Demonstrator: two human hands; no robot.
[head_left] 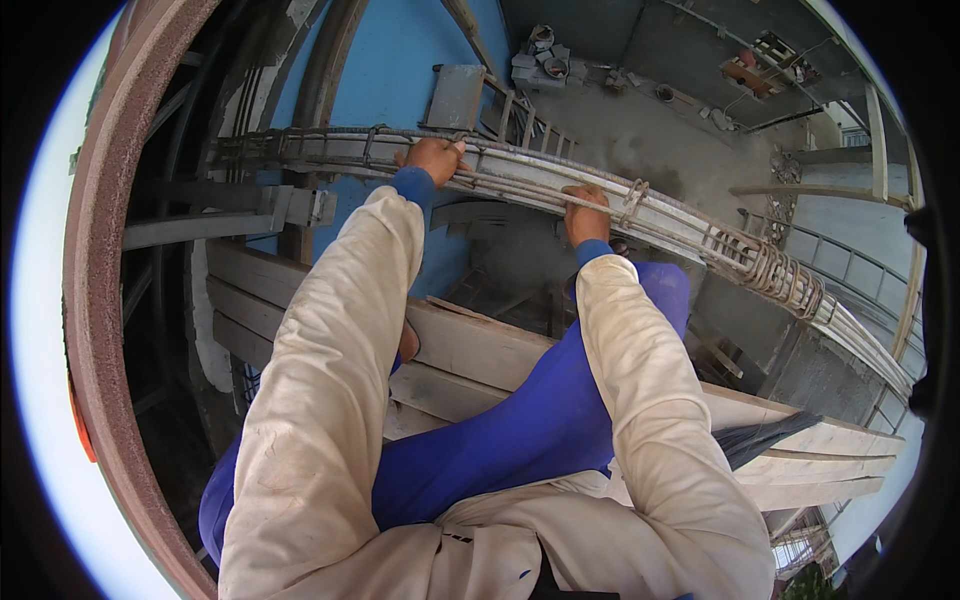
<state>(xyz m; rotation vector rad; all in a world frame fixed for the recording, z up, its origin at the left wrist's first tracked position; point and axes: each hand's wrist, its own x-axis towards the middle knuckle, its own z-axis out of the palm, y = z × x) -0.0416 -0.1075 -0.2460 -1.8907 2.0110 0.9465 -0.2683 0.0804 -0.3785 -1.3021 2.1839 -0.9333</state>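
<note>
Far below, a grey floor [620,125] spreads past the beam's far edge, open in the middle, with odds and ends along its distant side. A blue wall [410,60] rises at the upper left. Pale planks [480,345] lie between the wearer and the beam, crossing beneath the blue-clad legs; a dark gap shows between their far edge and the beam's near edge. Steel bars [865,345] run lengthwise along the pale beam [675,215], some by its far edge, others by its near edge, converging toward its right end. Wire rings [785,280] are bunched around them nearer that end. The left hand [436,160] reaches across the beam left of its middle, fingers partly bent and touching the bars; whether it closes around any, I cannot tell. The right hand [587,212], at the near edge, has its fingers curled over the near bars, grasping them. Bare lengths of bar separate the hands.
</note>
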